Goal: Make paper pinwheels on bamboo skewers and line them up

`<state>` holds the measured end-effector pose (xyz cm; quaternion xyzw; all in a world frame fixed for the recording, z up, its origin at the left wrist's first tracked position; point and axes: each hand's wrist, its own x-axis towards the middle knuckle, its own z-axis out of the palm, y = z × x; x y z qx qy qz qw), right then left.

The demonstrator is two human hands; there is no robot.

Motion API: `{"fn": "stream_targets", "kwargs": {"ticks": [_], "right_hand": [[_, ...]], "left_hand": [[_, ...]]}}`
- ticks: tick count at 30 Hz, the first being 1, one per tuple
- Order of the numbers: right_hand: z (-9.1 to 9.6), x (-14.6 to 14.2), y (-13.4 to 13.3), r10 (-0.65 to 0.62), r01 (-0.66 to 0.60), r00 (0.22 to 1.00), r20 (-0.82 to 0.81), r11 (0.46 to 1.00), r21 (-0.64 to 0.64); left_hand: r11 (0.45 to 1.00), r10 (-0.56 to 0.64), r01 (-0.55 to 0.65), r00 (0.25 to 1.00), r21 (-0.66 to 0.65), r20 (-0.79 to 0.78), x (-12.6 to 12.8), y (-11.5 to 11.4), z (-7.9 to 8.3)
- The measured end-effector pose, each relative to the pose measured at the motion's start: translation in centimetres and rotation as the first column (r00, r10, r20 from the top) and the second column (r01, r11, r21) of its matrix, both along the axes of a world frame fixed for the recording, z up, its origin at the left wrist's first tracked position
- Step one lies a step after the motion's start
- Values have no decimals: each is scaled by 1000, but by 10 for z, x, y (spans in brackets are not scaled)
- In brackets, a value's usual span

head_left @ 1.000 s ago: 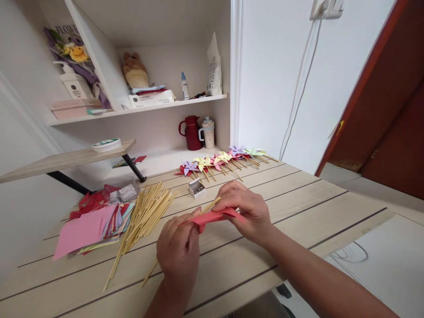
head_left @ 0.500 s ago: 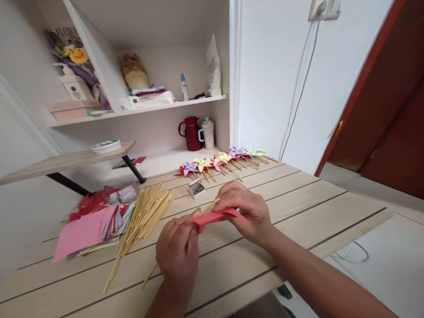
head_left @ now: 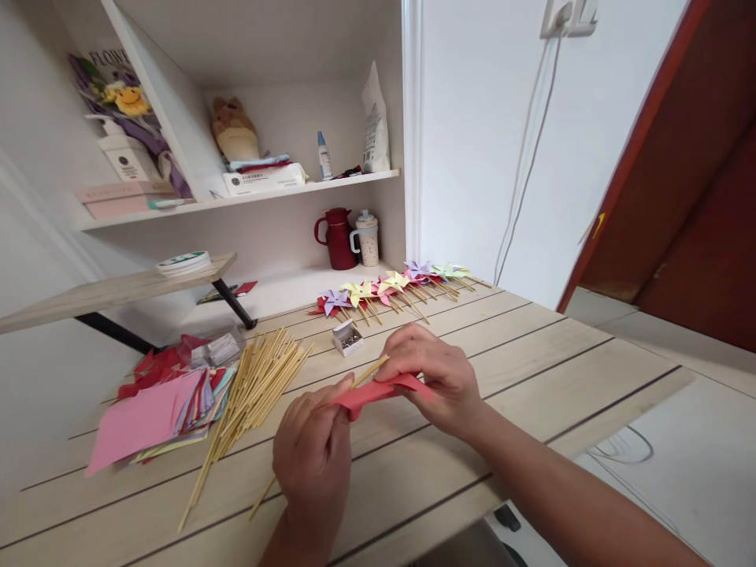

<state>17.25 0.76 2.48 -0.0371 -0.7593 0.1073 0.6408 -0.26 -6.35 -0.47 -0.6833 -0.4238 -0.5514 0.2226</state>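
Observation:
Above the table's near half, both hands hold a red paper pinwheel (head_left: 373, 395), seen edge-on with its blades curled. A thin wooden stick (head_left: 370, 372) runs behind the paper, between the hands. My left hand (head_left: 314, 453) is closed, pinching the pinwheel's left side against the stick. My right hand (head_left: 438, 376) has its fingers bent around the right side of the paper, near the stick's tip. What lies under the fingertips is hidden. Just beyond the hands stands a small open box of metal pins (head_left: 348, 339).
Left of my hands lie a heap of wooden sticks (head_left: 260, 390) and stacked coloured paper squares (head_left: 142, 417). Finished pinwheels (head_left: 387, 287) line the table's back. Behind them stand a dark red jug (head_left: 339, 240) and a speckled cup (head_left: 368, 240). A small raised shelf (head_left: 118, 287) stands at left.
The whole view has shifted slightly, so everything sits a little further left. Both hands keep nearly the same grip on the pinwheel and stick.

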Motion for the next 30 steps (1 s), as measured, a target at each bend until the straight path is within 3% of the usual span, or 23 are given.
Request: {"fn": "stream_targets", "kwargs": {"ticks": [20,30], "right_hand": [[1,-1,-1,13,-13,1000,-21,1000,-6],[1,-3,-4,-17,15,999,-30,999,-50]], "left_hand": [[998,11,-7,998,68,-60,-1,0,2],[967,135,-82,968,240,-213,-7,0,10]]}}
